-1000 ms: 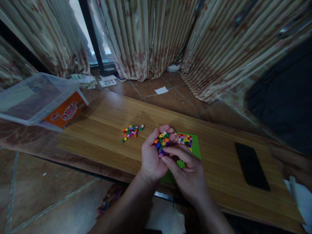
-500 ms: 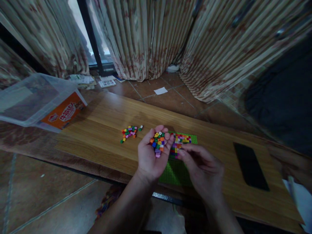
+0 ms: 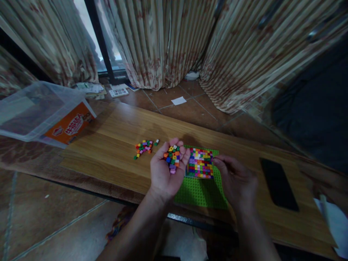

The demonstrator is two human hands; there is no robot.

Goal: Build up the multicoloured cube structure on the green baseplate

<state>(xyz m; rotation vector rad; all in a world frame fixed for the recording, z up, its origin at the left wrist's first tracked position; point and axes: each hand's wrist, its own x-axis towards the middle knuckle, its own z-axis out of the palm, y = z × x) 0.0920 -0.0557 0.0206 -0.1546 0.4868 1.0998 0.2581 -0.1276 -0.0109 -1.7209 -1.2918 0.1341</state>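
Note:
My left hand (image 3: 165, 183) is cupped palm up and holds a heap of small coloured toy bricks (image 3: 173, 158). Its fingertips come close to a block of multicoloured bricks (image 3: 200, 163) that stands on a green studded baseplate (image 3: 201, 194). At the block's right edge is my right hand (image 3: 240, 183), thumb and forefinger pinched together. Whatever sits between those fingertips is too small to make out. A loose scatter of coloured bricks (image 3: 143, 148) lies on the wooden board to the left of my left hand.
A clear plastic bin (image 3: 40, 108) with an orange label stands at the board's left end. Towards the right lies a flat black phone-like slab (image 3: 279, 184) on the wooden board (image 3: 108, 159). Behind, curtains (image 3: 163, 43) hang down to the tiled floor, where a white paper (image 3: 178, 100) lies.
My right hand has shifted right, from over the brick block to its right edge, uncovering its rows. My left hand has moved slightly left with its bricks.

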